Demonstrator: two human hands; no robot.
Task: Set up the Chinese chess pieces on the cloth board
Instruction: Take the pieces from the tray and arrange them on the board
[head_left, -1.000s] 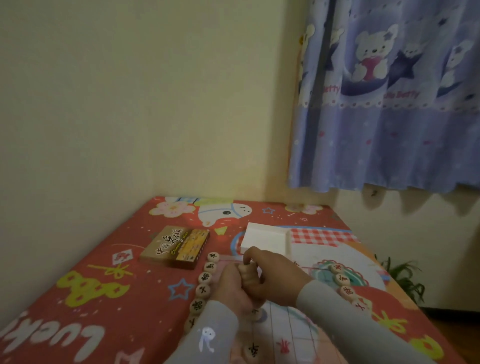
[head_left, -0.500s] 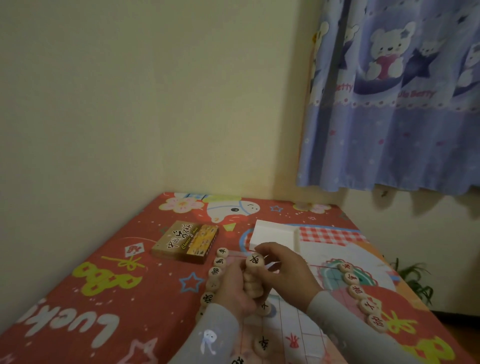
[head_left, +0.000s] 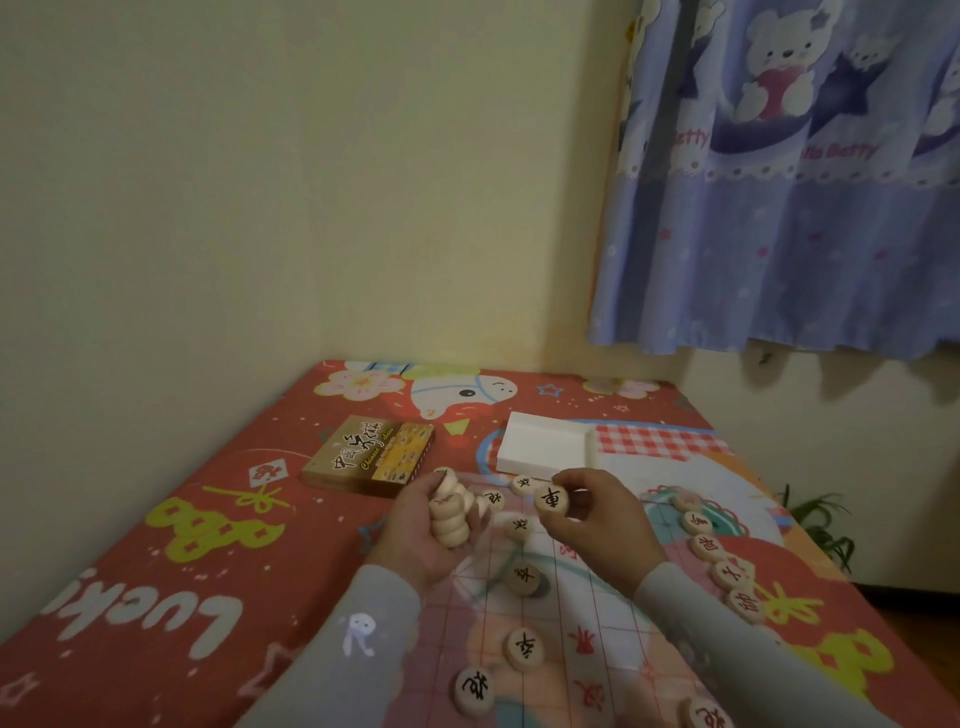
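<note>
My left hand (head_left: 422, 535) grips a tilted stack of round wooden chess pieces (head_left: 451, 510) above the left edge of the cloth board (head_left: 582, 613). My right hand (head_left: 602, 517) pinches a single piece with a black character (head_left: 552, 499) just right of the stack, held in the air over the board. Several black-marked pieces lie on the board, among them one (head_left: 523, 576) in the middle and two near the bottom (head_left: 524, 648). A row of red-marked pieces (head_left: 707, 546) runs along the board's right edge.
The board lies on a red cartoon-print sheet (head_left: 171, 551). The chess box (head_left: 370, 455) sits behind my left hand and a white tray (head_left: 545, 448) behind my right. A wall stands at left and back, a blue curtain (head_left: 789, 197) at right, a plant (head_left: 821, 525) beside the bed.
My right hand has lifted the top piece off the stack and drawn it to the right. The camera has tilted down, showing more of the board.
</note>
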